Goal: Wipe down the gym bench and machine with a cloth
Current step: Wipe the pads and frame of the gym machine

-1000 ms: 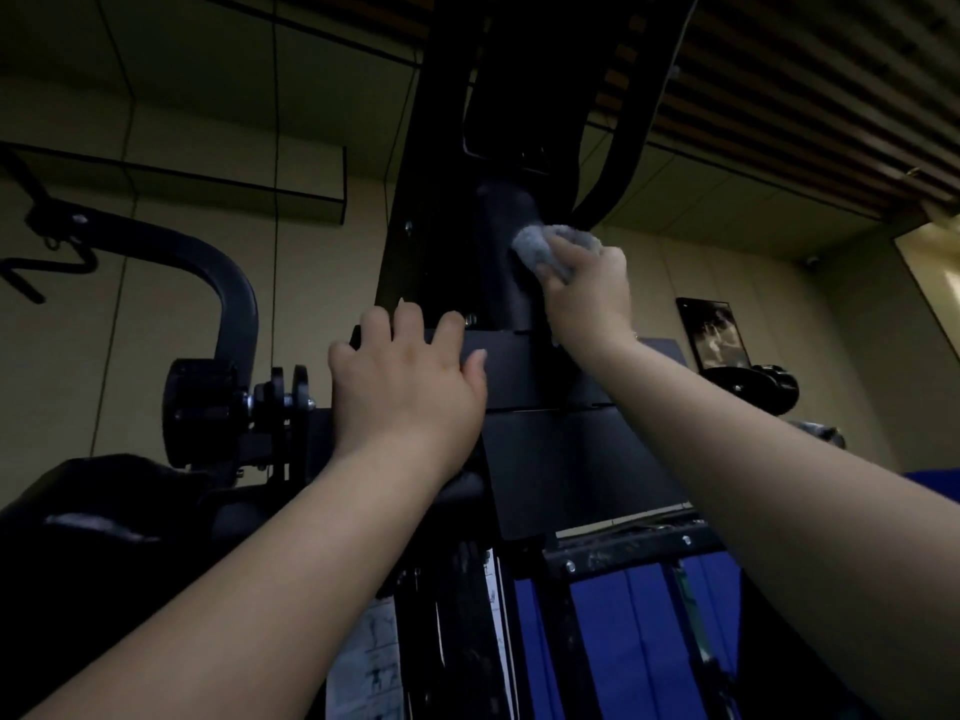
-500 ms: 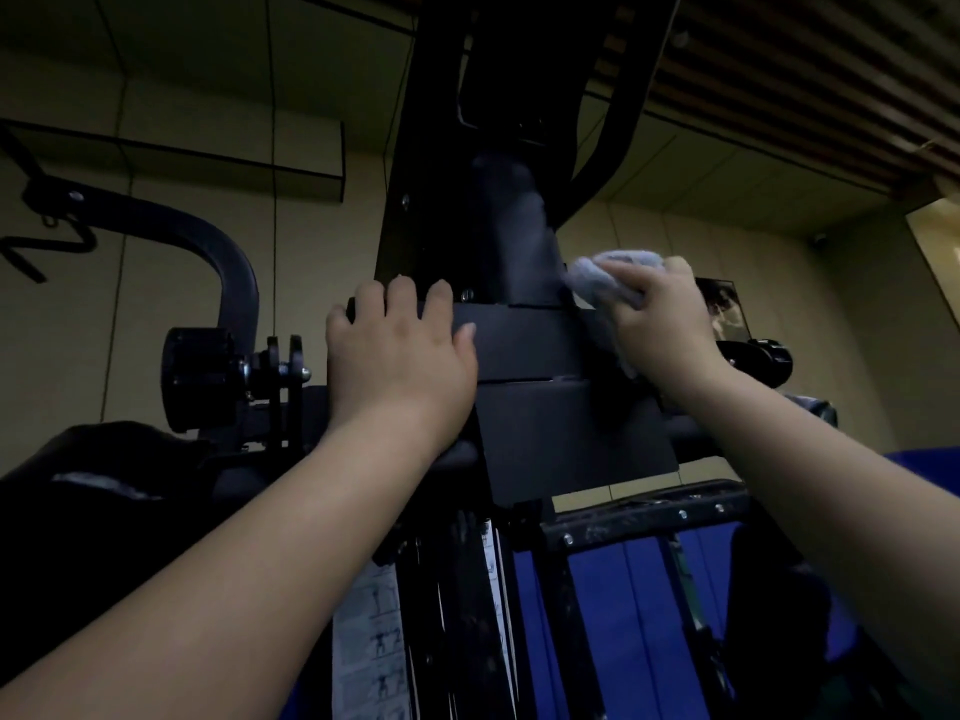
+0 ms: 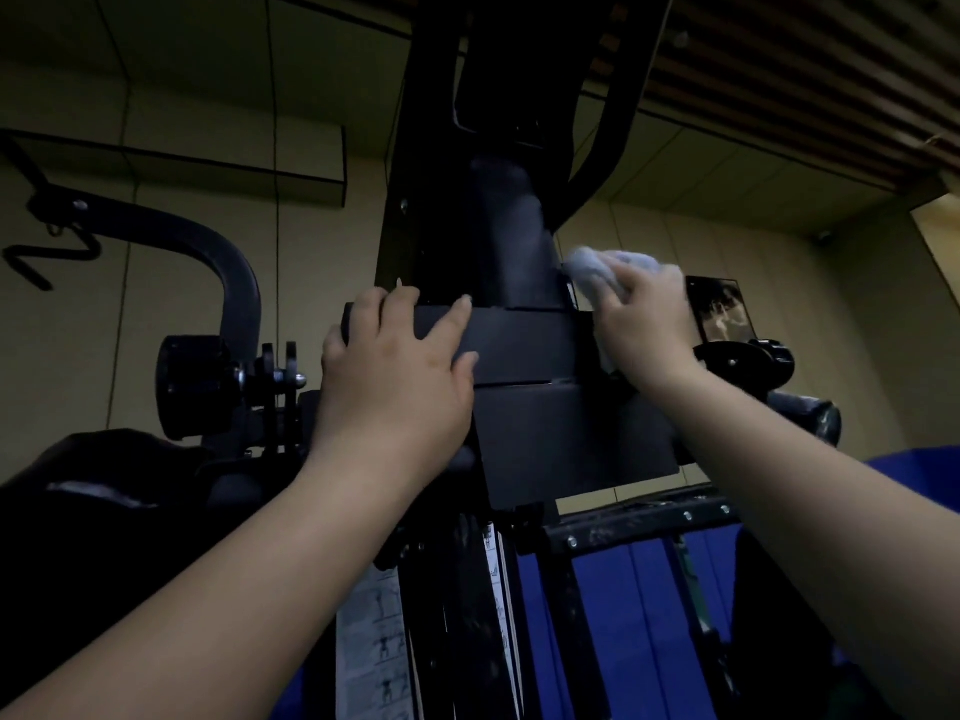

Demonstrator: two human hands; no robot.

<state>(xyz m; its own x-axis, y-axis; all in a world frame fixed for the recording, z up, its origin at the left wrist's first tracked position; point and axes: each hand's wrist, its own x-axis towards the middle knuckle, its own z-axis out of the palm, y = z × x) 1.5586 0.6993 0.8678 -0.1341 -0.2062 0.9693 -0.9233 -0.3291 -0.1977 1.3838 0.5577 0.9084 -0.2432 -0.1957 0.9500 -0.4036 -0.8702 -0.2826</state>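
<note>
Head view, looking up in dim light: your left hand (image 3: 397, 376) lies flat on the black plate stack (image 3: 519, 350) of the gym machine (image 3: 498, 148), fingers straight and slightly spread, their tips hooked just over the stack's top left edge, seemingly to brace you. Your right hand (image 3: 644, 330) has its fingers curled round a bunched grey cloth (image 3: 597, 270), which is pressed against the stack's upper right corner, just beside the foot of the machine's padded black upright (image 3: 511, 241). A curved black bar (image 3: 228, 272) arches at the left of the frame, and a framed picture (image 3: 722, 309) hangs on the wall behind your right hand. No bench can be clearly made out here. You appear to be in the machine-wiping step, working the right edge of the stack. The next move likely calls for dragging the cloth along that edge or down the stack's right side, keeping it pressed flat so it does not bunch or slip off the corner.
</note>
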